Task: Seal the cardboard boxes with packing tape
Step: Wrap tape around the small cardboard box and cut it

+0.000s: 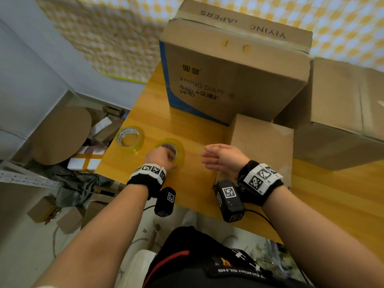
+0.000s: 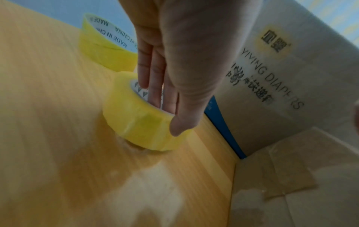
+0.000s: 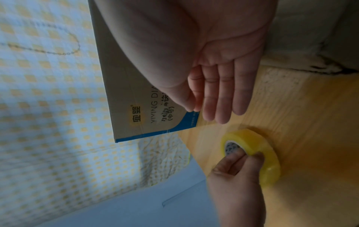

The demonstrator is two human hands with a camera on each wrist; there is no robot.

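Note:
A yellowish roll of packing tape (image 1: 179, 151) (image 2: 136, 119) (image 3: 258, 152) lies flat on the wooden table (image 1: 158, 113). My left hand (image 1: 161, 157) (image 2: 165, 98) (image 3: 239, 159) pinches it, fingers down inside the core and thumb on the outer side. My right hand (image 1: 218, 157) (image 3: 219, 98) hovers open to the right of the roll, fingers straight, holding nothing. A small cardboard box (image 1: 264, 142) (image 2: 291, 176) sits just right of that hand. A tall printed diaper box (image 1: 234, 75) (image 2: 281, 73) (image 3: 139, 104) stands behind.
A second, thinner tape roll (image 1: 130, 138) (image 2: 104, 46) lies near the table's left edge. Another large cardboard box (image 1: 342, 113) stands at the right. Boxes, cardboard scraps and cloth litter the floor (image 1: 68, 163) left of the table. A checked cloth (image 1: 104, 38) hangs behind.

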